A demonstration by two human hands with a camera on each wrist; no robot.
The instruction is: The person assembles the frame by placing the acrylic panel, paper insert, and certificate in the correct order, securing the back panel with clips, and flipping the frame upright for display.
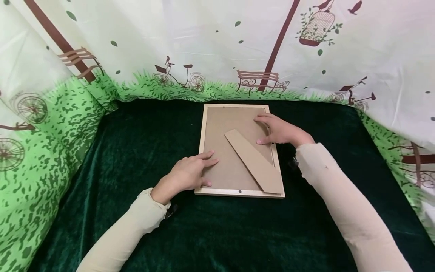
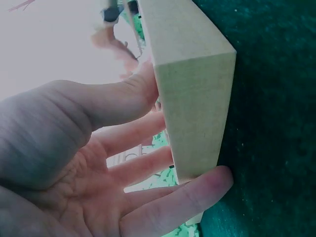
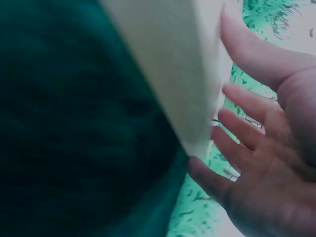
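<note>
A picture frame [image 1: 221,192] of pale wood lies face down, its brown backing board [image 1: 231,172] upward. Slanting across the board is a cardboard easel leg [image 1: 255,162], its wide end over the lower right corner. At the frame's left edge my left hand [image 1: 188,172] rests spread fingers and thumb on the backing. In the left wrist view its little finger lies along the frame's side [image 2: 197,98]. My right hand [image 1: 282,130] is at the upper right edge, thumb and fingers apart and touching it. The right wrist view shows fairly straight fingers beside the wooden side [image 3: 168,64].
Dark green velvet cloth [image 1: 142,136] covers the table under the frame. Behind it and at both sides hangs a white curtain [image 1: 190,34] printed with bicycles, benches and green grass. Small black wrist straps show at both sleeve cuffs.
</note>
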